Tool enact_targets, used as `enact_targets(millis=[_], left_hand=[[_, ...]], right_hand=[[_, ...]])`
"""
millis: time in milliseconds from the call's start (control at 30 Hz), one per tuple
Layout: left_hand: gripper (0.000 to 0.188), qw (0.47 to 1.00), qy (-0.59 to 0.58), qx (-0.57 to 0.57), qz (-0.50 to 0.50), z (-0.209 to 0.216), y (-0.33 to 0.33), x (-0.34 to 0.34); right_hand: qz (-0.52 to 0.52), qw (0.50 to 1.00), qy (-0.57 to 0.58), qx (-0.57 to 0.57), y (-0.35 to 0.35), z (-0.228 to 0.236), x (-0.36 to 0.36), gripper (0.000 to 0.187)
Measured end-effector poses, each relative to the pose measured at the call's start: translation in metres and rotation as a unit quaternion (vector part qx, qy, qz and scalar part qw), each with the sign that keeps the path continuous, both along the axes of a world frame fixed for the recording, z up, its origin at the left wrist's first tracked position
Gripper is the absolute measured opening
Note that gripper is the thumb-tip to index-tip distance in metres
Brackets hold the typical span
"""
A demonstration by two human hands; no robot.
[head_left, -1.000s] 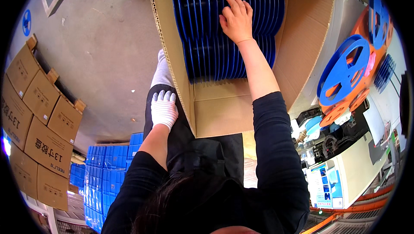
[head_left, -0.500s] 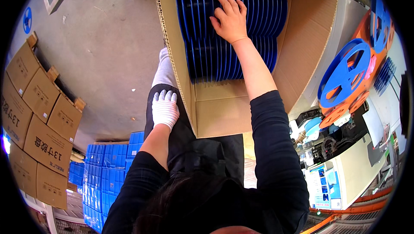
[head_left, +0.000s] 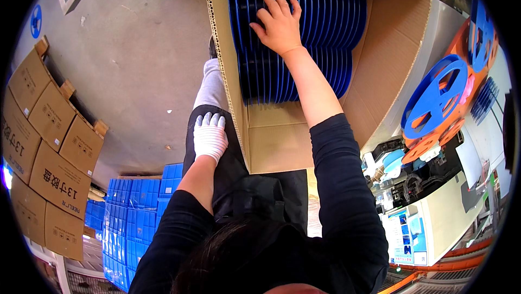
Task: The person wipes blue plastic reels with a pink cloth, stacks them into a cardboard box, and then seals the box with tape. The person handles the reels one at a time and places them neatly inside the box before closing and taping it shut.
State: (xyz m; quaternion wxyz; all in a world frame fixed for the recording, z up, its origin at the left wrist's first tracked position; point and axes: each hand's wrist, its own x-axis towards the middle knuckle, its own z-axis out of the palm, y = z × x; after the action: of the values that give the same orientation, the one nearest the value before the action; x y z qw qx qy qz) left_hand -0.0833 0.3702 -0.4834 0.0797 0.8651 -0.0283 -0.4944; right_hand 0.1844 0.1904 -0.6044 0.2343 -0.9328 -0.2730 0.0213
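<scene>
A large open cardboard box [head_left: 279,150] stands in front of me, with two rows of blue plastic reels [head_left: 325,28] packed on edge inside it. Over the upper row is my right hand [head_left: 279,23], bare, its fingers spread across the reel rims. It holds no reel; whether the fingertips touch the rims I cannot tell. My left hand [head_left: 210,138], in a white glove with grey fingertips, lies flat on my thigh beside the box's left wall, its fingers stretched out.
Brown cartons [head_left: 59,180] are stacked at the left, near wrapped blue crates [head_left: 130,212]. To the right, a large blue reel [head_left: 437,96] sits on an orange machine [head_left: 461,50], with a cream-coloured cabinet [head_left: 445,229] below. Grey floor [head_left: 146,61] lies left of the box.
My right hand has shifted left across the reels, its fingers spread a little wider. My left hand stays on my thigh. The whole view has moved slightly.
</scene>
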Motion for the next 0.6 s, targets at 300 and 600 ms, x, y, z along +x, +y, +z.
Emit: enact_targets(millis=[300, 600], left_hand=[[0.042, 0.999, -0.04, -0.01, 0.001, 0.0, 0.002, -0.002], [0.04, 0.999, -0.042, -0.007, 0.007, 0.002, 0.003, -0.001]], right_hand=[[0.083, 0.997, -0.009, -0.004, 0.011, -0.003, 0.0, 0.02], [-0.008, 0.999, 0.046, -0.023, 0.034, 0.008, -0.007, 0.021]])
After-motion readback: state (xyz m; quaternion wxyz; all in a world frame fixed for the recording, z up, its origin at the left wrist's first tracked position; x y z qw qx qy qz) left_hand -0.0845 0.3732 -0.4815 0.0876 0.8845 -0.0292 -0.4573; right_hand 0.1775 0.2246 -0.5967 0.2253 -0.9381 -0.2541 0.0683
